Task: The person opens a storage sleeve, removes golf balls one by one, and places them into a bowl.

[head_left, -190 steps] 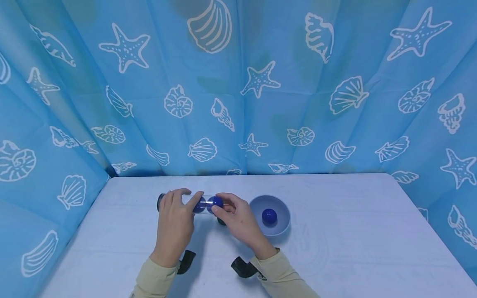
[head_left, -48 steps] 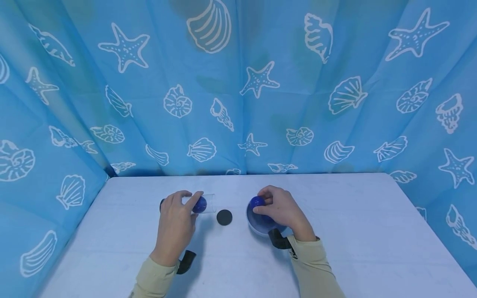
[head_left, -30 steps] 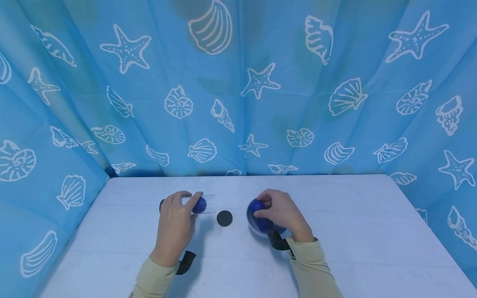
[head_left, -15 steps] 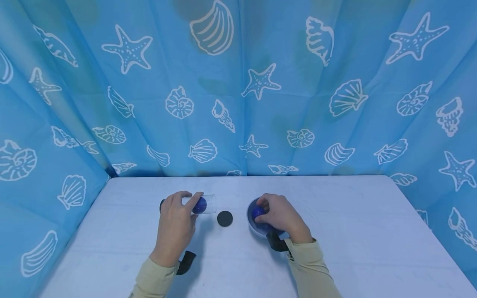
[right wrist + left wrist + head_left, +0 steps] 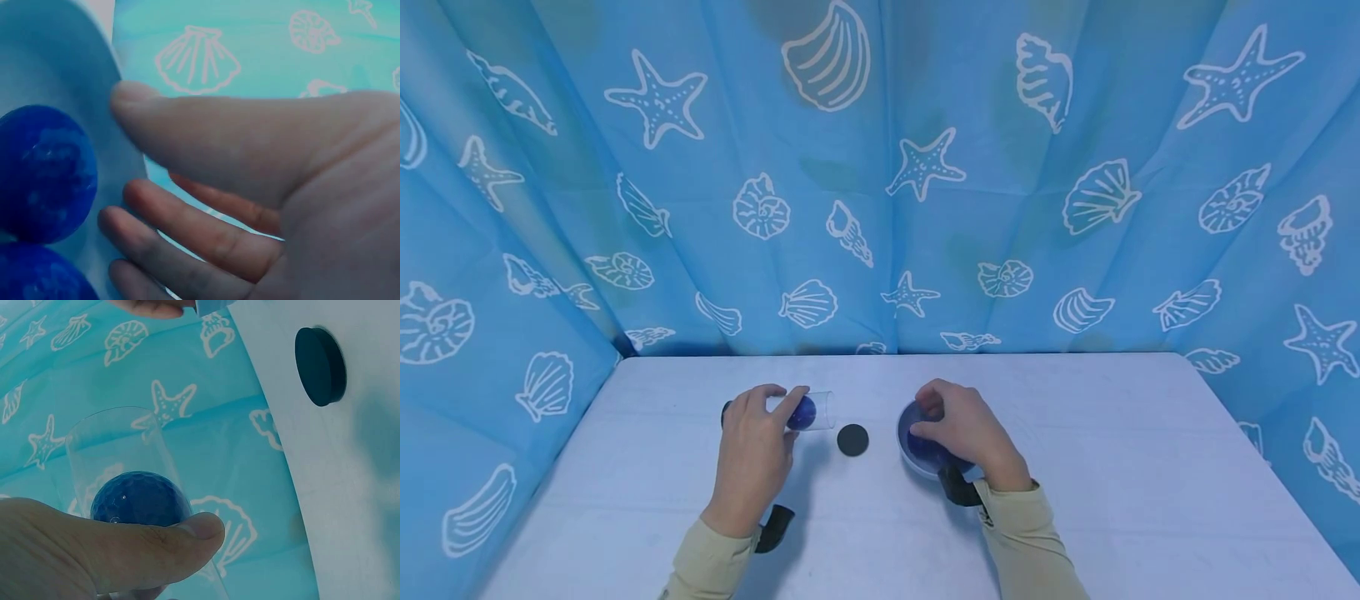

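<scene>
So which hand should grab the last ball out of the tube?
Probably the right hand: it is free over the bowl, with open fingers. The left hand grips the tube, steadying it with the ball inside.

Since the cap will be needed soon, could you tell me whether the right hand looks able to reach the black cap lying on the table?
Probably yes. The black cap lies in the open between the tube and the bowl, nothing covering it, and the right hand sits over that bowl just beside it.

You face a white table (image 5: 1112, 500) enclosed by a blue curtain (image 5: 970, 208) printed with white shells and starfish.
</scene>
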Demonstrator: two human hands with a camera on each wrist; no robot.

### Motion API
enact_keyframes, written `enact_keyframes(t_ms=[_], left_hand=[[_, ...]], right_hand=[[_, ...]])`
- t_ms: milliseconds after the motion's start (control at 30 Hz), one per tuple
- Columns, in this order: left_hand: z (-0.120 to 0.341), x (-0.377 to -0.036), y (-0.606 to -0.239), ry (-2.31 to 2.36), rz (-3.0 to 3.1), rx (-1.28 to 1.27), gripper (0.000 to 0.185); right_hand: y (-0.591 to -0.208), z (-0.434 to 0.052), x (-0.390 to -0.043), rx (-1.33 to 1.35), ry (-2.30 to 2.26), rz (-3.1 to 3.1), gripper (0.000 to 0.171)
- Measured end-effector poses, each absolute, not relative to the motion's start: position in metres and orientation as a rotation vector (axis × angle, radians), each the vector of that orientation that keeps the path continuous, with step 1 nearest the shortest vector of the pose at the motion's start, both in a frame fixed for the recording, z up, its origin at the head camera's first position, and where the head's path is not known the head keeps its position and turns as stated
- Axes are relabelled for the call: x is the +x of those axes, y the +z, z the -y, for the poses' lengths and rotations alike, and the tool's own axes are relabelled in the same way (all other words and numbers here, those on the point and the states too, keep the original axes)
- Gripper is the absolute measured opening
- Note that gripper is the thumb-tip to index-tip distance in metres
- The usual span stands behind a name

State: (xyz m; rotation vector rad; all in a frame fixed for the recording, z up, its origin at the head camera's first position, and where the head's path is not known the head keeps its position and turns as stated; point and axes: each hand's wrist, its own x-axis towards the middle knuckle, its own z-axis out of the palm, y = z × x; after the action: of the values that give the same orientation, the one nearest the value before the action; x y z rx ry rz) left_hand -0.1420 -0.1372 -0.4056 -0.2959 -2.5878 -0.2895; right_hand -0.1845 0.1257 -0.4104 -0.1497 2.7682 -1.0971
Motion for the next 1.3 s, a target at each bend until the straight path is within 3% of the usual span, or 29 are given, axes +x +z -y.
enact_keyframes(t_ms=[500,1300], left_hand=[[0.138,-0.143,-0.404,-0.299,2.601,-0.292,0.059],[0.137,-0.141,-0.404,-0.290,2.570,-0.312,0.059]], right_hand=[[-0.403,-0.108,-0.179,-0.250,-1.411,-2.849,0.034],[-0.406,-0.070,-0.167,-0.311,-1.748,-2.749,0.042]])
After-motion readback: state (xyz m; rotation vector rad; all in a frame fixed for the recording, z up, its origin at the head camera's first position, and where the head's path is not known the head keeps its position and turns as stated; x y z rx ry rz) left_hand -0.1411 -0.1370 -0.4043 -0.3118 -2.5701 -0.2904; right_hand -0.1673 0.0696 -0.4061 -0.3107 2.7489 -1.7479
